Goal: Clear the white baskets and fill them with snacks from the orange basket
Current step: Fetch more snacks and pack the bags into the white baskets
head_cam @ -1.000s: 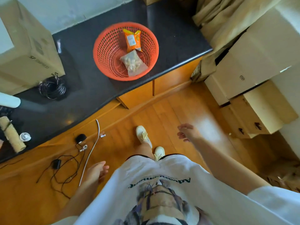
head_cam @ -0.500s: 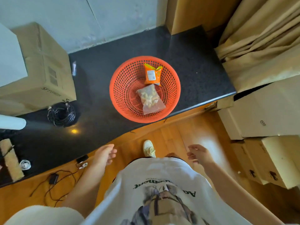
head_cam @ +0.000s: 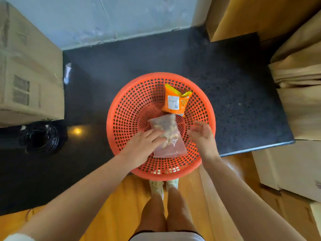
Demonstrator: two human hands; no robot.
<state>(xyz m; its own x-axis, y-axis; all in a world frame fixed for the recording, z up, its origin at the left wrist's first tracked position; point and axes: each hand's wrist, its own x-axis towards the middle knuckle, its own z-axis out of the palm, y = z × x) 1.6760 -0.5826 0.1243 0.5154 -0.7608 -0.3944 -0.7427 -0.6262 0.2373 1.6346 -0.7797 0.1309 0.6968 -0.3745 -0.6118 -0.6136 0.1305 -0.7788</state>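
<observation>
Dark stone counter [head_cam: 234,94] carries the orange basket [head_cam: 121,108] at centre, with two snacks left inside: a clear bag [head_cam: 165,126] at 6 o'clock and an orange packet [head_cam: 175,101] at 1 o'clock. Left hand [head_cam: 142,146] lays straight fingers on the clear bag; right hand [head_cam: 202,136] hovers beside it, fingers spread and empty. No white baskets in view, so filling looks unfinished.

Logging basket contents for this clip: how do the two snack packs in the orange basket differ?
The clear bag shows its pale snacks; the orange packet is opaque with a white label. The left hand touches the clear bag; the orange packet lies untouched, farther back. Both lie inside the orange basket.
</observation>
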